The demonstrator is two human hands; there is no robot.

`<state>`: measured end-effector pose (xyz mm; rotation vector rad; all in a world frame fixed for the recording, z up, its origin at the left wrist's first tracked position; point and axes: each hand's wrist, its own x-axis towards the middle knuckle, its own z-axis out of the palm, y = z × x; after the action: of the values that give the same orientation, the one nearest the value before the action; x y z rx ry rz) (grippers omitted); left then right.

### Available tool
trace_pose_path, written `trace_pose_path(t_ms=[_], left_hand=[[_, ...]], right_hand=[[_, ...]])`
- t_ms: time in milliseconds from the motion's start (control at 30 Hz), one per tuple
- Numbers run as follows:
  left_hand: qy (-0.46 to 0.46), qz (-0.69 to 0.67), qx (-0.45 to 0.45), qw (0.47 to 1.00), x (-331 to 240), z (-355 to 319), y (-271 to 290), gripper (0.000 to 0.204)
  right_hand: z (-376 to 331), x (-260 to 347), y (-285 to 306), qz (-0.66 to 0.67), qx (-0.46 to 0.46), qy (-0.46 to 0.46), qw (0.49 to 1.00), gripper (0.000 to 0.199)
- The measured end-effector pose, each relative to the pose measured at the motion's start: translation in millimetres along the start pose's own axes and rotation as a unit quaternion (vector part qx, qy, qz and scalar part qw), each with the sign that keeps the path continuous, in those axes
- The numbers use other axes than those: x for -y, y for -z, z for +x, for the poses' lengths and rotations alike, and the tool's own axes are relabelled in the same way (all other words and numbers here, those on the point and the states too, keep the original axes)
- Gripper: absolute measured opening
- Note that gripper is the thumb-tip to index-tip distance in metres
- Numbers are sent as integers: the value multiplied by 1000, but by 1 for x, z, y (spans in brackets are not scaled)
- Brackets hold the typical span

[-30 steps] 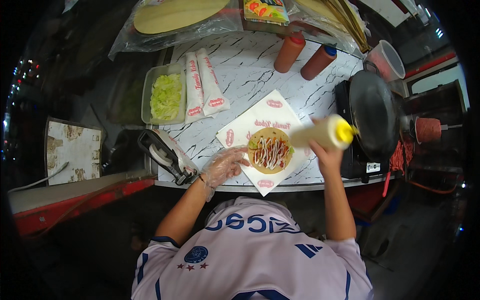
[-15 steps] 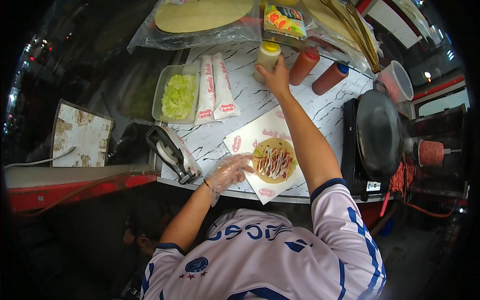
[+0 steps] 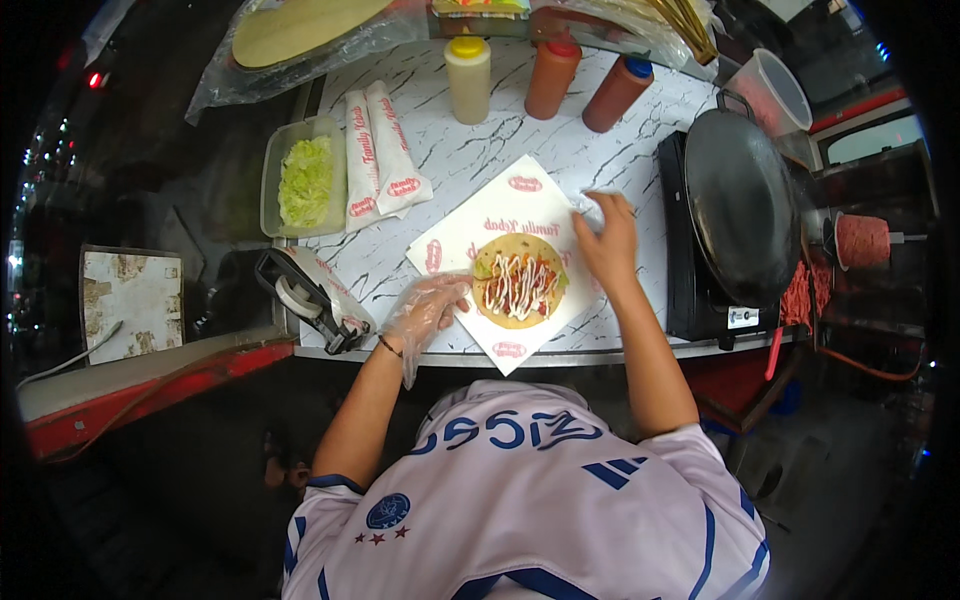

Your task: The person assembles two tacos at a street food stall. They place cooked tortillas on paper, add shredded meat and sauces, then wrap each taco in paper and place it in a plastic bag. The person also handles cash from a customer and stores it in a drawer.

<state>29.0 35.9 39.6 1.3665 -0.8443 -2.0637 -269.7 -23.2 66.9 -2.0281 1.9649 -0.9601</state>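
Observation:
A round tortilla lies on a white paper sheet with red print, topped with greens, reddish filling and white sauce lines. My left hand, in a clear plastic glove, has its curled fingertips at the tortilla's left edge, seeming to grip it. Bare and holding nothing, my right hand hovers by the paper's right corner, thumb and fingers apart. Toward the back stands a squeeze bottle of pale sauce with a yellow cap. Beside it are an orange-red bottle and a dark red bottle with a blue cap.
A tub of shredded lettuce and two wrapped rolls lie at the left. A tape dispenser sits at the front left edge. On the right are a black pan on a stove, a clear tub and a meat spit.
My right hand has let go of the yellow-capped bottle, now standing at the back, and come down beside the paper. My left hand stays at the tortilla's edge. The view has shifted.

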Motion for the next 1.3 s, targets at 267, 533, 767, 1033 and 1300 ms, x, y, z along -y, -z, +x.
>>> trace_pose_path(t_ms=[267, 533, 767, 1033, 1300], left_hand=[[-285, 469, -49, 834, -6, 4, -17, 27], [-176, 354, -114, 911, -7, 29, -23, 19], [-312, 435, -20, 844, -9, 34, -13, 19], [-298, 445, -116, 836, 3, 40, -25, 15], [-582, 542, -96, 599, 13, 47, -30, 27]], right_hand=[[-74, -26, 36, -44, 100, -111, 988, 42], [-87, -33, 40, -31, 97, -70, 992, 46], [-89, -36, 38, -36, 103, -63, 992, 49], [-66, -30, 36, -20, 61, -11, 998, 44], [45, -3, -27, -72, 229, -139, 961, 54]])
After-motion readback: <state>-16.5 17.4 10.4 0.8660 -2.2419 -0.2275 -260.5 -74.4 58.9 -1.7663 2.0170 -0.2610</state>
